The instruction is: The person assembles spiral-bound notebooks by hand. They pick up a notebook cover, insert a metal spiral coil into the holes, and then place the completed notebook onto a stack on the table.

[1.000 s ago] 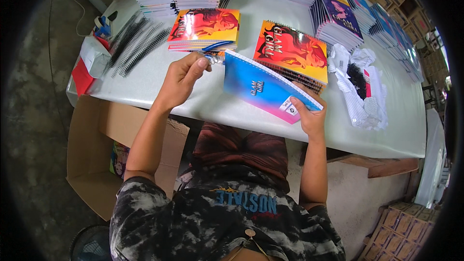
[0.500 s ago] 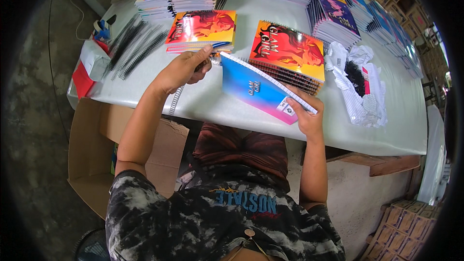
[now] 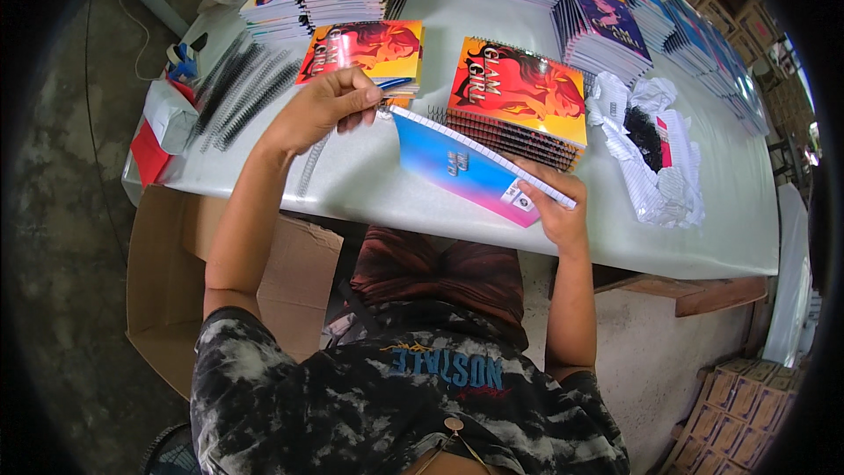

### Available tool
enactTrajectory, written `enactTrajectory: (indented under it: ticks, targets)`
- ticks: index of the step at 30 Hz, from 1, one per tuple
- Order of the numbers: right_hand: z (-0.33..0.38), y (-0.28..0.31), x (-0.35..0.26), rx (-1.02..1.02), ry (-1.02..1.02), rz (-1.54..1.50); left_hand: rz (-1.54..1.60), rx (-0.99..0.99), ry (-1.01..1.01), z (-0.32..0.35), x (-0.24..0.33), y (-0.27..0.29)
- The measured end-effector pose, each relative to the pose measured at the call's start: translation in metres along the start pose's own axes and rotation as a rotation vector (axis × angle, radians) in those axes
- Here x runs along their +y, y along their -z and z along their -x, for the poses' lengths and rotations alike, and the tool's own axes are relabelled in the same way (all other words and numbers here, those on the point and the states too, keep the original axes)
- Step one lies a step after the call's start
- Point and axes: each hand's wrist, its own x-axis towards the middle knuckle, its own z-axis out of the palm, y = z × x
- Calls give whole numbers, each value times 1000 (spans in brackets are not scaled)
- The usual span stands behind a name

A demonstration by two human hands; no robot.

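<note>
Left hand (image 3: pixel 334 108): farther out, curled downward
Left forearm (image 3: pixel 249 215): slanting far-right
Right hand (image 3: pixel 561 209): nearer, gripping, thumb uppermost

Lettered stock: notebooks and garment.
Blue-and-pink notebook (image 3: pixel 457 171): two-line cover lettering; small white label (image 3: pixel 519 195), print too small to tell. Red-and-yellow notebooks (image 3: pixel 527 97), two piles: pale lettering at cover's left. Purple-covered notebook (image 3: pixel 607 19): pale lettering. Dark shirt (image 3: pixel 352 405): large blue lettering, inverted; smaller red beside it.
</note>
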Motion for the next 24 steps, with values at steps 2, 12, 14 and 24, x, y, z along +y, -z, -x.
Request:
enactTrajectory:
  ticks: [2,12,14,24]
  targets:
    - [2,0,-1,5,-39,-21,-44,-51,-219,-2,2,2]
    - [7,-8,-1,128,-163,-136,-659,-141,-211,5,27,-2]
    - [14,-6,6,94,-212,-113,-711,-30,-260,5,34,-7]
    - [12,-13,3,-3,1,28,-1289,104,-669,14,40,-30]
